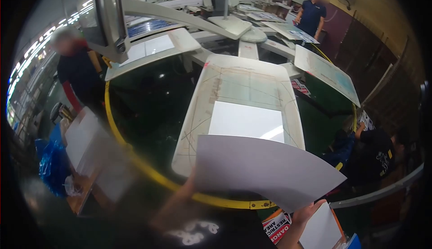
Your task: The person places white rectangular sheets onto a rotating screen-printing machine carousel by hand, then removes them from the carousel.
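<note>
A large, thin white sheet (261, 168) hangs bowed in front of me, over the near end of a pale printing pallet (252, 76). My right hand (306, 213) is closed on its lower right edge, thumb and fingers pinching it. At the left edge of the sheet, my left hand (191, 185) grips the side; its fingers are mostly hidden and blurred. Another white sheet (243, 119) lies flat on the pallet, partly covered by the held one.
A yellow rail (153, 174) curves round the machine. Other pallets (326, 73) stand to both sides. Stacked white sheets (83, 139) and blue plastic (51, 161) are at left. Printed danger signs (276, 227) lie lower right. People stand left, back right and crouch at right.
</note>
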Available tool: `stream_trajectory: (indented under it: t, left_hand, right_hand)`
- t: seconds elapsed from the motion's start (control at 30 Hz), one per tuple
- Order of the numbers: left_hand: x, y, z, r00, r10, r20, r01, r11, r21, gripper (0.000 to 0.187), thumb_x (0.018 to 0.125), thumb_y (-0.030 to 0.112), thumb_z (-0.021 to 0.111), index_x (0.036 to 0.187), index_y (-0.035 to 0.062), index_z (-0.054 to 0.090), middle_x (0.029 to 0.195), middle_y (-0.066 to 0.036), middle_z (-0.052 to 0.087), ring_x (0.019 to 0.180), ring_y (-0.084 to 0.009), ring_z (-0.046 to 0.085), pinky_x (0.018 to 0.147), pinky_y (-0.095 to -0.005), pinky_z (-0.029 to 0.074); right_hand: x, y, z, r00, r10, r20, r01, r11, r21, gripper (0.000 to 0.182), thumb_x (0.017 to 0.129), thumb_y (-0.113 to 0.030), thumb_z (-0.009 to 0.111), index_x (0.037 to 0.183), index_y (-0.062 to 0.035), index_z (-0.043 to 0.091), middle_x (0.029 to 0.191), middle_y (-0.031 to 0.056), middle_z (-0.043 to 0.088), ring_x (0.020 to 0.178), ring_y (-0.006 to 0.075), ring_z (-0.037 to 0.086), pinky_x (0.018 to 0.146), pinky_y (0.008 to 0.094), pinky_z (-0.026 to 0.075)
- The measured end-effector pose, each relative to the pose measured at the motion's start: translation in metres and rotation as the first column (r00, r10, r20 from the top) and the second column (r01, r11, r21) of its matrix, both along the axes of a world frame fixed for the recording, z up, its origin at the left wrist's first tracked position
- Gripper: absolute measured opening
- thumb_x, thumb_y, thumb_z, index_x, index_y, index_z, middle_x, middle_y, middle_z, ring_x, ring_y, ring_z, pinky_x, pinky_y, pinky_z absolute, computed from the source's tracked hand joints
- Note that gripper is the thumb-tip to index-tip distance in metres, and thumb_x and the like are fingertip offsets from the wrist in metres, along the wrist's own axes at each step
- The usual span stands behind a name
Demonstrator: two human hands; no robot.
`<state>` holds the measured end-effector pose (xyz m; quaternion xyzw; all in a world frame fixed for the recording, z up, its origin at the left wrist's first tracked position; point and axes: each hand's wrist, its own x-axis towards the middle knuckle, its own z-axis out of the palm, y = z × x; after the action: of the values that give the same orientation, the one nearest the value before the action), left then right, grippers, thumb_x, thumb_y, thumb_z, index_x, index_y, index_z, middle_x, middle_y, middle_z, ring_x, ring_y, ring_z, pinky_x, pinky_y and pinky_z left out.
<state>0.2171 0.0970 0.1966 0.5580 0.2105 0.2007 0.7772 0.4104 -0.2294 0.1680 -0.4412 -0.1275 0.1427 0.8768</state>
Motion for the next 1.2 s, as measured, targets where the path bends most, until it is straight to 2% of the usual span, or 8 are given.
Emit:
stream_trajectory:
  t: [0.2,0.23,0.33,0.37,0.47,0.63,1.03,1.2]
  left_hand:
    - [-0.005,0.013,-0.028,0.994,-0.102,0.032,0.104,0.992,-0.069,0.041,0.093,0.028,0.037,0.121,-0.0012,0.044,0.111,-0.012,0.053,0.098,-0.0205,0.054,0.085,-0.0324,0.045]
    - [-0.005,0.014,-0.033,0.992,-0.123,0.041,0.126,0.989,-0.083,0.042,0.093,0.029,0.037,0.121,-0.0012,0.044,0.111,-0.012,0.053,0.099,-0.0207,0.054,0.085,-0.0327,0.045]
    - [-0.007,0.017,-0.050,0.977,-0.198,0.082,0.206,0.973,-0.106,0.044,0.093,0.031,0.036,0.122,-0.0011,0.044,0.112,-0.012,0.053,0.099,-0.0212,0.054,0.086,-0.0333,0.044]
    - [-0.006,0.017,-0.057,0.970,-0.218,0.103,0.229,0.967,-0.113,0.045,0.092,0.032,0.036,0.122,-0.0011,0.044,0.112,-0.012,0.053,0.099,-0.0214,0.054,0.086,-0.0336,0.044]
    - [-0.005,0.017,-0.068,0.963,-0.230,0.143,0.247,0.962,-0.115,0.047,0.092,0.034,0.036,0.122,-0.0011,0.044,0.113,-0.012,0.053,0.100,-0.0219,0.054,0.087,-0.0343,0.044]
    - [-0.004,0.008,-0.020,0.996,-0.088,-0.017,0.086,0.989,-0.124,0.053,0.092,0.040,0.034,0.125,0.0000,0.042,0.114,-0.012,0.053,0.105,-0.0230,0.051,0.090,-0.0358,0.041]
    - [0.000,0.010,-0.029,0.990,0.068,-0.120,-0.069,0.998,0.003,0.058,0.093,0.048,0.029,0.123,0.0001,0.044,0.110,-0.011,0.054,0.102,-0.0213,0.052,0.088,-0.0351,0.042]
    - [-0.001,0.014,-0.063,1.000,-0.016,0.019,0.016,1.000,-0.008,0.053,0.094,0.043,0.030,0.122,0.0004,0.045,0.111,-0.010,0.054,0.101,-0.0209,0.053,0.087,-0.0346,0.044]
  right_hand:
    - [0.004,-0.006,0.010,0.999,0.052,-0.006,-0.052,0.989,-0.136,0.085,0.087,-0.069,0.013,0.139,-0.0034,0.027,0.136,0.0094,0.038,0.127,0.0231,0.031,0.107,0.0390,0.017]
    - [0.005,0.002,0.003,0.974,-0.175,-0.146,0.156,0.979,-0.132,0.093,0.083,-0.074,0.012,0.130,0.0005,0.040,0.124,0.0137,0.049,0.116,0.0238,0.044,0.101,0.0372,0.029]
    - [0.001,0.009,0.014,0.953,0.304,-0.005,-0.300,0.935,-0.187,0.101,0.077,-0.080,0.012,0.114,0.0048,0.053,0.104,0.0154,0.059,0.097,0.0224,0.055,0.089,0.0332,0.040]
    - [-0.010,0.025,0.027,0.992,0.126,-0.029,-0.129,0.952,-0.278,0.103,0.074,-0.083,0.014,0.099,0.0068,0.058,0.088,0.0137,0.062,0.083,0.0206,0.058,0.077,0.0296,0.045]
    - [-0.002,0.019,0.008,0.995,0.013,-0.103,-0.033,0.979,-0.200,0.101,0.075,-0.082,0.015,0.098,0.0070,0.057,0.086,0.0123,0.061,0.085,0.0213,0.057,0.081,0.0300,0.043]
    - [0.004,0.004,-0.013,0.969,-0.183,-0.165,0.148,0.967,-0.205,0.088,0.081,-0.075,0.025,0.137,-0.0073,0.025,0.127,0.0067,0.043,0.118,0.0199,0.038,0.102,0.0351,0.026]
    - [0.003,0.004,0.005,0.988,-0.123,-0.098,0.096,0.964,-0.247,0.071,0.092,-0.059,0.011,0.129,-0.0060,0.040,0.112,0.0025,0.054,0.108,0.0139,0.044,0.098,0.0307,0.032]
    - [0.003,-0.003,-0.023,0.992,-0.077,-0.098,0.060,0.984,-0.168,0.077,0.090,-0.063,0.016,0.135,-0.0034,0.034,0.128,0.0065,0.047,0.118,0.0207,0.040,0.104,0.0353,0.025]
